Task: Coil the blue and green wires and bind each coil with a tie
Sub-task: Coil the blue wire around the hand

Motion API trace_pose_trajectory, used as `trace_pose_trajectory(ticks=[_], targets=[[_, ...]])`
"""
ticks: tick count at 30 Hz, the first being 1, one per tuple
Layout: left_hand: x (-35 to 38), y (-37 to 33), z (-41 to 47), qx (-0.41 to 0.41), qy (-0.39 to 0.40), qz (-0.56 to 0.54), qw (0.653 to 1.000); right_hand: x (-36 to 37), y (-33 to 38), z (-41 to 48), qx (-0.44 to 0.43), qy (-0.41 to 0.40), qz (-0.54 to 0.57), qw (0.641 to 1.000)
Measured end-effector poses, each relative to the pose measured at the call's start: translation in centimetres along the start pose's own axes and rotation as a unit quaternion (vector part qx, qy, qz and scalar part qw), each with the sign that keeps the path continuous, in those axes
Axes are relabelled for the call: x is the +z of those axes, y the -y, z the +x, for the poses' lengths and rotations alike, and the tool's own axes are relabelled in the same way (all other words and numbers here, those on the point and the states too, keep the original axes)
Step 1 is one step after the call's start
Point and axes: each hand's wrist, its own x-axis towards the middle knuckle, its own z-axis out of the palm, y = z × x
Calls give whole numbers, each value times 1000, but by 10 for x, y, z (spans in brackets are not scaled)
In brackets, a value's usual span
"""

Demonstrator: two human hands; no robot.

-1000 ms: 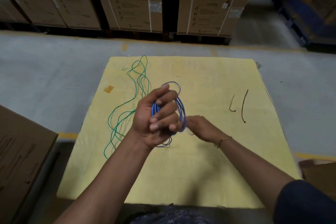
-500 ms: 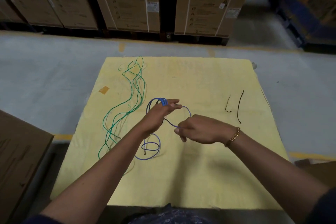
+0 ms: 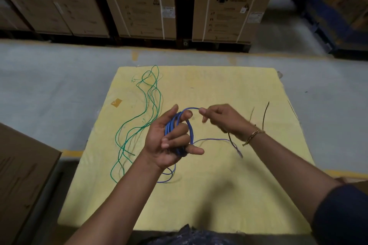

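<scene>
My left hand (image 3: 170, 141) is raised over the yellow mat, palm toward me, with several loops of the blue wire (image 3: 190, 131) wound around its fingers. My right hand (image 3: 221, 118) pinches a strand of the same blue wire between thumb and forefinger, just right of the coil. A loose tail of blue wire trails right across the mat and another loop hangs below my left wrist. The green wire (image 3: 148, 109) lies uncoiled in long loose curves on the mat's left side. Two dark ties (image 3: 265, 114) lie at the right, one partly behind my right wrist.
The yellow mat (image 3: 199, 195) covers a low table. Brown cardboard boxes (image 3: 22, 175) stand at my near left and near right. Large washing machine cartons (image 3: 137, 2) line the far side of the grey floor. A small orange tape piece (image 3: 116, 102) sticks to the mat.
My left hand turned palm up and lifted with more blue loops on it. My right hand rose from the mat and moved up beside the coil, drawing a strand across.
</scene>
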Motion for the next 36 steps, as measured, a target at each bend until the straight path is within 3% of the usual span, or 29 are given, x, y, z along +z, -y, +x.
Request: trace_pose_trajectory(ticks=[3, 5, 8, 11, 19, 23, 29, 33, 36], targets=[[3, -11, -3, 57, 39, -25, 997, 32, -31, -8, 36, 23, -71, 997], [-1, -23, -5, 88, 23, -33, 995, 50, -50, -20, 38, 90, -203, 974], [-11, -36, -4, 127, -64, -7, 990, 72, -58, -39, 26, 180, -425, 887], [-24, -39, -1, 146, -160, 74, 973, 80, -34, -52, -8, 203, -476, 856], [-53, -21, -6, 46, -265, 160, 950, 31, 58, -49, -141, 204, -410, 878], [-45, 7, -6, -35, -221, 166, 960, 8, 79, -26, -180, 210, -337, 900], [-42, 18, -10, -42, -66, 46, 996, 6, 34, 16, -101, 79, -134, 983], [-40, 12, -11, 3, 0, -46, 999, 36, -7, 10, -27, 39, -43, 998], [-40, 6, -7, 42, -11, -37, 998, 67, -28, -5, 3, 55, -28, 998]])
